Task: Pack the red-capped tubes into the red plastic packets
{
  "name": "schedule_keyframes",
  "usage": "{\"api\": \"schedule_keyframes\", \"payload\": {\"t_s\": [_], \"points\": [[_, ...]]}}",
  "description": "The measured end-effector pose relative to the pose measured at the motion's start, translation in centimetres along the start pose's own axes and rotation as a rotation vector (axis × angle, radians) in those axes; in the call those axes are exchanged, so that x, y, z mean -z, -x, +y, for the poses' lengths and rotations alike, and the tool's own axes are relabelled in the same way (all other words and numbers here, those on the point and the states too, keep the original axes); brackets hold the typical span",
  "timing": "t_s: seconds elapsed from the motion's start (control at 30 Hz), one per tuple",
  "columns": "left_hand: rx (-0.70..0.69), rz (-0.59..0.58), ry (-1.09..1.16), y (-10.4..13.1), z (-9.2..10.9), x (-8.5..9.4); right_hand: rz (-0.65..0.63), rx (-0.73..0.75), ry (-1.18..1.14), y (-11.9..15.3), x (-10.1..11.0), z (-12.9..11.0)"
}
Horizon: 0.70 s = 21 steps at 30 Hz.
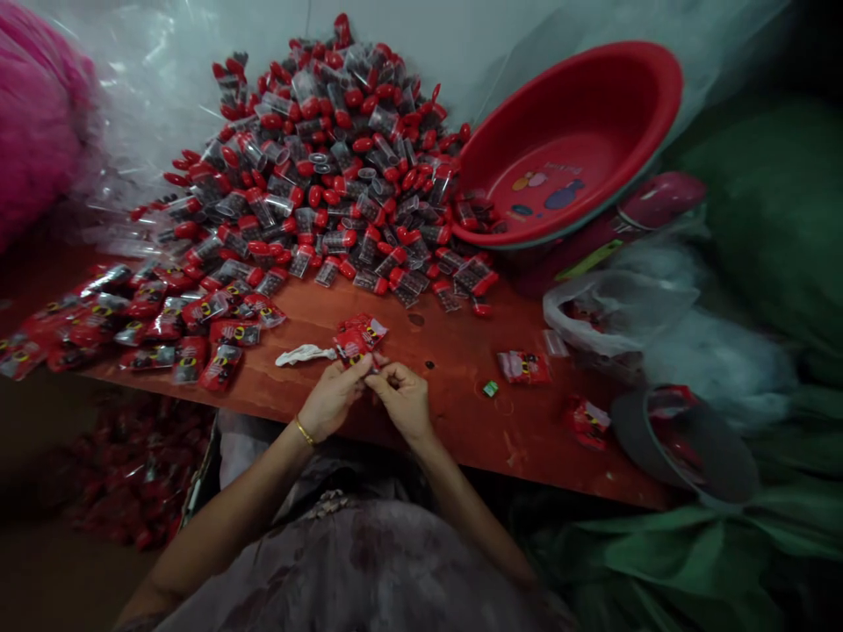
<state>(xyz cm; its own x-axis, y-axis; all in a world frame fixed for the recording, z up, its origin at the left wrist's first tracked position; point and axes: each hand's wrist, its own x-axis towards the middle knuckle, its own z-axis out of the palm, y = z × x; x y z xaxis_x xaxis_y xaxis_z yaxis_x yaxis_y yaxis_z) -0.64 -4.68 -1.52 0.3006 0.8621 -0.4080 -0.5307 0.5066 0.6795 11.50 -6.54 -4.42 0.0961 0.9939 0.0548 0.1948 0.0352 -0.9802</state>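
My left hand, with a gold bracelet at the wrist, and my right hand meet at the table's front edge. Both are closed, fingertips pinched together around something small and reddish that is mostly hidden. Just beyond the fingertips lie small red printed packets, overlapping one another; whether the fingers hold one of them is unclear. A twisted white strip rests on the wood to the left of them. Behind is a large heap of clear tubes with red caps, holding dark contents.
Filled red packets are spread at left. A tilted red basin leans at right, near a clear plastic bag and a grey bowl. Two loose packets and a tiny green piece lie on the reddish table.
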Motion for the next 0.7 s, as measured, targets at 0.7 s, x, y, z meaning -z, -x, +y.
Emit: {"api": "schedule_keyframes", "payload": {"t_s": [0.7], "points": [[-0.687,0.38,-1.769,-1.6,2.0,6.5,0.091,0.39,1.167,-5.8,7.7,4.3]]}}
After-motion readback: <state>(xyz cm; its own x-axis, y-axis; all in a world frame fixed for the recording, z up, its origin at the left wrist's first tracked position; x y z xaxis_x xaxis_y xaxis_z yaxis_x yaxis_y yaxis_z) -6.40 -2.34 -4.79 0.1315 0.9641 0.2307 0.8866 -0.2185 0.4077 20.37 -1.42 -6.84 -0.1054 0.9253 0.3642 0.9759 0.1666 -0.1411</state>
